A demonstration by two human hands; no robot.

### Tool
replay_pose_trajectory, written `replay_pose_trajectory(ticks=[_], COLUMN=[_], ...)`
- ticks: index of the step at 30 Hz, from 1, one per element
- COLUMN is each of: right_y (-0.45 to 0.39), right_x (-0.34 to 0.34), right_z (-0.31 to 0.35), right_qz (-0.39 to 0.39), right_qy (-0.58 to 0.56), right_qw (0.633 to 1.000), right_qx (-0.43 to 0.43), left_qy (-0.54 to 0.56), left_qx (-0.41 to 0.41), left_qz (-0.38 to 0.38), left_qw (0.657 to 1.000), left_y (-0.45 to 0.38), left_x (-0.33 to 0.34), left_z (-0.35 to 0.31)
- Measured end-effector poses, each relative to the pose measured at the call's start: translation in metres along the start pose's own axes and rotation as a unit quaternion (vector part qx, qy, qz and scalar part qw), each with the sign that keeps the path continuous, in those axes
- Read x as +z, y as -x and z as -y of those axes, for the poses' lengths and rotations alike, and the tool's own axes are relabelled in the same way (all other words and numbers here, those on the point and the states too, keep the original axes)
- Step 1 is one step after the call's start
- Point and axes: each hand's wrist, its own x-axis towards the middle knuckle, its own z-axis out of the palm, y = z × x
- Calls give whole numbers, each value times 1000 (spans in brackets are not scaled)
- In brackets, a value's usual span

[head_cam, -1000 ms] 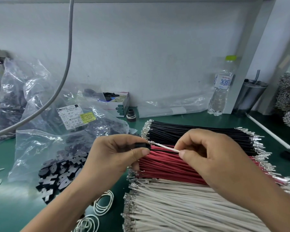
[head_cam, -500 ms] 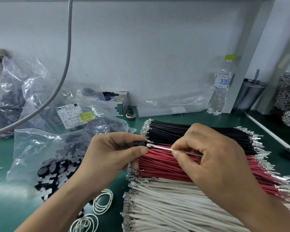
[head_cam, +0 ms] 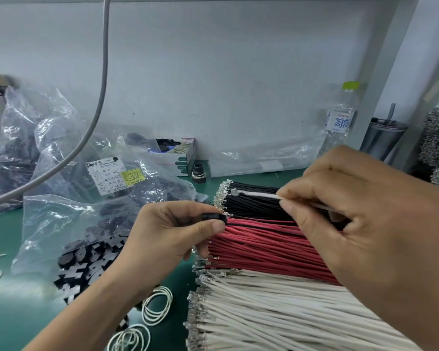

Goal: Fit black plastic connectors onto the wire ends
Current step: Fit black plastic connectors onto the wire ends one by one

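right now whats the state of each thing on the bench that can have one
left hand: pinching the black connector
right hand: pinching the white wire, its metal tip clear of the connector
black connector: no wire seated in it
water bottle: upright, green cap on
steel cup: upright, lid on, straw in
parts bag: open, connectors spilling onto the mat
small box: open

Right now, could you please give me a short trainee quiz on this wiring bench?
1. True or false: the white wire is already seated in the connector.
2. Which hand pinches the connector? A left hand B right hand
3. Fill in: between the black wires and the white wires lie the ___ wires.

Key: 1 false, its tip sits apart, above the connector; 2 A; 3 red.
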Motion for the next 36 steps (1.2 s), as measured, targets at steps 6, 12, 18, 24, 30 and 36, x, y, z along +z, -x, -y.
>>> replay_pose_trajectory(ticks=[6, 12, 18, 24, 30, 36], right_y=[17, 24, 24, 26, 30, 30], right_x=[33, 41, 41, 48, 55, 59], right_z=[-2, -7, -7, -3, -3, 3], right_qz=[86, 44, 24, 34, 54, 92], right_qy=[16, -44, -104, -91, -218, -273], right_qw=[996, 997, 991, 992, 960, 940], right_qx=[14, 50, 76, 83, 165, 183], left_qy=[13, 31, 21, 10, 10, -6], left_qx=[-7, -18, -21, -17, -15, 11], left_qz=[8, 5, 9, 24, 46, 83], left_qw=[1000, 999, 1000, 1000, 999, 996], left_y=[-1, -1, -2, -1, 0, 4], left_x=[2, 0, -3, -3, -4, 2], left_z=[4, 2, 2, 1, -3, -12])
